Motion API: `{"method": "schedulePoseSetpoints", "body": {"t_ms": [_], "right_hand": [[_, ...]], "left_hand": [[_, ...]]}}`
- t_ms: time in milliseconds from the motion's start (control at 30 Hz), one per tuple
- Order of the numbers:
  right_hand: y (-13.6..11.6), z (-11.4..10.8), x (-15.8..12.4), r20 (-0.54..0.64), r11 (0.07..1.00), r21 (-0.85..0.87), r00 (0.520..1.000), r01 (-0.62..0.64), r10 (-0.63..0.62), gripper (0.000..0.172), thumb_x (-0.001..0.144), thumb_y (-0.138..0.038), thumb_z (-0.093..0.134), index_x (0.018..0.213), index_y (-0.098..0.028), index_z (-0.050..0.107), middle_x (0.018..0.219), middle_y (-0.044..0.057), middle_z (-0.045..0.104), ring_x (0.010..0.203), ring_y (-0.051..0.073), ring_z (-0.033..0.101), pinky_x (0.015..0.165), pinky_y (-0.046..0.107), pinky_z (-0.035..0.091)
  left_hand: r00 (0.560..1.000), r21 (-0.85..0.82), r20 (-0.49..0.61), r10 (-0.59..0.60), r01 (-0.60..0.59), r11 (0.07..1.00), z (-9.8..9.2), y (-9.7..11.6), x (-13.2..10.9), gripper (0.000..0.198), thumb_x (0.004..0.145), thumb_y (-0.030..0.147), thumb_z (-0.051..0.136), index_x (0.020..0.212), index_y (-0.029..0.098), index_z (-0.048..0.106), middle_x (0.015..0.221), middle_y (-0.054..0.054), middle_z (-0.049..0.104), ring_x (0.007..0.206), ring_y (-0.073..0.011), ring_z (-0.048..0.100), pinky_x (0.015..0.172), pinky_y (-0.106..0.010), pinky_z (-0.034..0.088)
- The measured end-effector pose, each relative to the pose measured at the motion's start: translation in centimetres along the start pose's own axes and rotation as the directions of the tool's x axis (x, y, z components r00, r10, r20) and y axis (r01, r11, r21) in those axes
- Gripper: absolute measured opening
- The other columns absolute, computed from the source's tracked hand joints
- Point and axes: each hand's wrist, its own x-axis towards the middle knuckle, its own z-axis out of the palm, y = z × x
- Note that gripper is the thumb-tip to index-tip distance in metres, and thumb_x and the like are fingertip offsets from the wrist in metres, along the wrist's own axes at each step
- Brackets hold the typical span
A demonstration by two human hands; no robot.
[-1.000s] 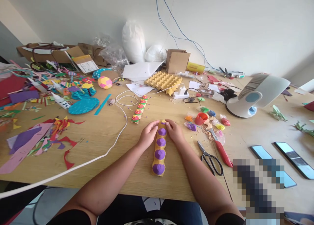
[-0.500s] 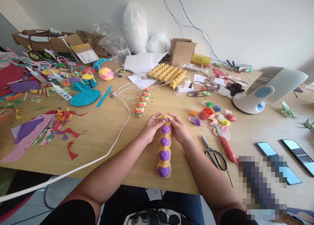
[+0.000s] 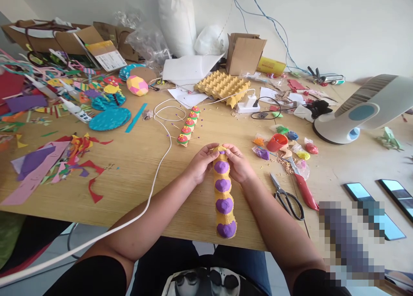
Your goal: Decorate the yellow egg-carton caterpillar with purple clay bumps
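Note:
A strip of yellow egg carton (image 3: 222,175) with purple clay on its bumps lies lengthwise before me, its near end by the table edge. At its far end, my left hand (image 3: 205,160) pinches the left side, thumb on top. My right hand (image 3: 238,160) grips the same end from the right, thumb pressed near a small purple piece. Both thumbs nearly meet there; the fingertips behind are partly hidden. Beyond my hands stands a second strip (image 3: 189,126) decorated in red and green, with thin pins sticking out at its sides.
To the right are scissors (image 3: 286,197), a red-handled knife (image 3: 303,184), a red cup (image 3: 276,142) and several bagged clay lumps. A white cable (image 3: 155,175) crosses on the left near paper scraps (image 3: 41,171). An egg tray (image 3: 222,87) and a white lamp-like device (image 3: 355,111) stand farther back.
The view has tilted down and shifted slightly, so the strip's near end appears a little farther right. Both hands keep their hold on its far end.

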Motion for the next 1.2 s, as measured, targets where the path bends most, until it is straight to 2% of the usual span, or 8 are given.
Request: {"method": "schedulePoseSetpoints", "body": {"t_ms": [200, 333, 533, 700, 933, 1200], "right_hand": [[0.2, -0.17, 0.13, 0.089, 0.983, 0.179, 0.996, -0.026, 0.011, 0.034, 0.072, -0.03, 0.088, 0.099, -0.025, 0.068, 0.09, -0.003, 0.074, 0.076, 0.012, 0.067, 0.068, 0.022, 0.055], [0.16, -0.22, 0.15, 0.105, 0.983, 0.18, 0.995, -0.019, 0.0, 0.032, 0.072, -0.026, 0.088, 0.096, -0.024, 0.067, 0.087, -0.004, 0.073, 0.073, 0.011, 0.067, 0.066, 0.02, 0.055], [0.02, -0.09, 0.04, 0.103, 0.987, 0.16, 0.995, -0.019, 0.003, 0.036, 0.071, -0.027, 0.09, 0.097, -0.024, 0.065, 0.086, -0.004, 0.073, 0.072, 0.011, 0.067, 0.065, 0.021, 0.054], [0.13, 0.18, 0.1, 0.047, 0.99, 0.138, 0.999, 0.007, -0.014, 0.032, 0.072, -0.03, 0.089, 0.094, -0.022, 0.068, 0.084, -0.003, 0.075, 0.07, 0.011, 0.067, 0.064, 0.021, 0.054], [0.33, 0.15, 0.2, -0.01, 0.987, 0.161, 1.0, 0.003, -0.002, 0.032, 0.069, -0.032, 0.091, 0.092, -0.021, 0.072, 0.083, -0.003, 0.076, 0.072, 0.011, 0.069, 0.067, 0.021, 0.056], [0.35, -0.42, 0.12, 0.06, 0.976, 0.216, 0.998, -0.023, 0.01, 0.031, 0.072, -0.037, 0.089, 0.096, -0.023, 0.074, 0.089, -0.001, 0.077, 0.08, 0.014, 0.07, 0.074, 0.025, 0.058]], "left_hand": [[1.0, -0.083, 0.016, -0.026, 0.027, 0.996, 0.18, 0.28, -0.21, 0.05, 0.069, 0.027, 0.091, 0.112, 0.02, 0.066, 0.1, -0.002, 0.077, 0.085, -0.013, 0.072, 0.076, -0.024, 0.054], [0.999, -0.079, 0.001, -0.041, 0.041, 0.996, 0.27, 0.33, -0.25, 0.05, 0.068, 0.023, 0.092, 0.111, 0.02, 0.067, 0.099, -0.002, 0.077, 0.082, -0.0129, 0.072, 0.073, -0.024, 0.054], [0.999, -0.068, -0.008, -0.036, 0.035, 0.997, 0.07, 0.17, -0.2, 0.049, 0.068, 0.025, 0.092, 0.111, 0.02, 0.068, 0.099, -0.002, 0.077, 0.083, -0.0131, 0.072, 0.075, -0.024, 0.054], [0.999, -0.063, 0.021, -0.026, 0.028, 0.998, -0.37, -0.12, -0.01, 0.045, 0.072, 0.024, 0.089, 0.112, 0.02, 0.068, 0.099, -0.002, 0.076, 0.084, -0.0124, 0.071, 0.076, -0.024, 0.053], [0.999, -0.089, 0.028, -0.034, 0.036, 0.995, -0.03, 0.03, -0.08, 0.045, 0.072, 0.024, 0.09, 0.111, 0.018, 0.069, 0.098, -0.002, 0.076, 0.084, -0.0116, 0.07, 0.077, -0.023, 0.053], [0.998, -0.095, 0.038, -0.048, 0.051, 0.994, 0.16, 0.67, -0.28, 0.047, 0.069, 0.024, 0.091, 0.111, 0.019, 0.069, 0.099, -0.002, 0.077, 0.083, -0.0124, 0.071, 0.075, -0.023, 0.054]]}}
